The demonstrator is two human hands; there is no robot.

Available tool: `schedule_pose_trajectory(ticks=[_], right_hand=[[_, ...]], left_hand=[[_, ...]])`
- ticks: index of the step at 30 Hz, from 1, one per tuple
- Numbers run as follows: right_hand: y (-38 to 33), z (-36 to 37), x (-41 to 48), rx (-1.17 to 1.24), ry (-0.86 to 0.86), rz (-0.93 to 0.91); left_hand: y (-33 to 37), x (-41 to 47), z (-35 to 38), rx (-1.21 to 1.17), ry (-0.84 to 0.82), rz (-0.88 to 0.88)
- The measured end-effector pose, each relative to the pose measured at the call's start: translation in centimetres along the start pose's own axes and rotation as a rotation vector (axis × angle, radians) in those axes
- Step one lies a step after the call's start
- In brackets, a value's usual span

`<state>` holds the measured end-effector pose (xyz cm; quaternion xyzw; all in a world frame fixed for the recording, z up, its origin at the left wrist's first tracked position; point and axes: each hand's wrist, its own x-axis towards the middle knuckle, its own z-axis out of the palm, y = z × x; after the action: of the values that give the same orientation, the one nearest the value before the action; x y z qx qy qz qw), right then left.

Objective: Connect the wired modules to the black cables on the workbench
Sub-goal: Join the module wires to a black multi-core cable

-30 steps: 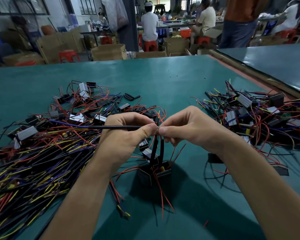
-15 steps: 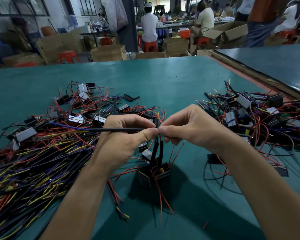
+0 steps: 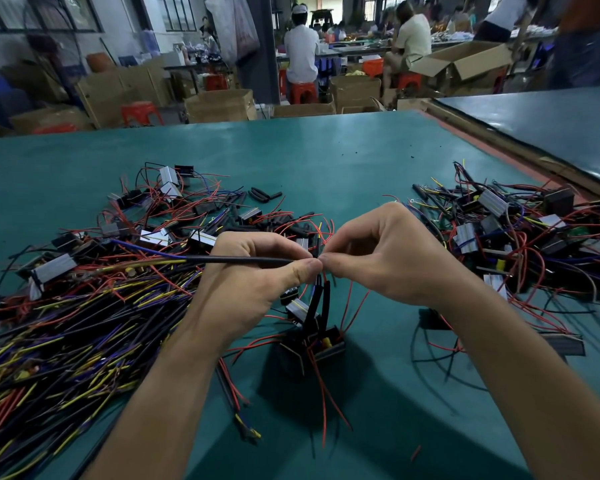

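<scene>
Directly above one module (image 3: 312, 344), the left hand's (image 3: 253, 282) grip pinched one black cable (image 3: 236, 259), while the right hand's (image 3: 388, 258) grip pinched that module's wires (image 3: 321, 296). One cable heap (image 3: 66, 323) lay left of the module and one module heap (image 3: 516, 237) lay right of it.

Beyond my green bench (image 3: 291, 147) stand cardboard boxes (image 3: 219, 105) and red stools (image 3: 141, 110). Windows (image 3: 174, 12) line the far left wall (image 3: 118, 22); seated workers (image 3: 300, 53) face long tables (image 3: 354, 49) past a dark pillar (image 3: 262, 46).
</scene>
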<state>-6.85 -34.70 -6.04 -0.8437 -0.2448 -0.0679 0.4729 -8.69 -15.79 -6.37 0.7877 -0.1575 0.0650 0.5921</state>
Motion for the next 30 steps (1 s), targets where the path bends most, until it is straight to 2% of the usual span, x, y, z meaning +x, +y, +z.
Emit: schedule_pose_trajectory(ticks=[12, 20, 25, 30], right_hand=[[-0.19, -0.07, -0.07, 0.085, -0.075, -0.01], [-0.27, 0.03, 0.13, 0.267, -0.134, 0.159], [-0.4, -0.27, -0.05, 0.341, -0.177, 0.223], [-0.39, -0.32, -0.05, 0.379, -0.2, 0.263]], left_hand=[[0.02, -0.17, -0.16, -0.109, -0.07, -0.077], [0.33, -0.24, 0.16, -0.09, -0.077, -0.11], [0.35, -0.26, 0.4, -0.178, -0.135, -0.2], [0.08, -0.18, 0.57, -0.214, -0.158, -0.213]])
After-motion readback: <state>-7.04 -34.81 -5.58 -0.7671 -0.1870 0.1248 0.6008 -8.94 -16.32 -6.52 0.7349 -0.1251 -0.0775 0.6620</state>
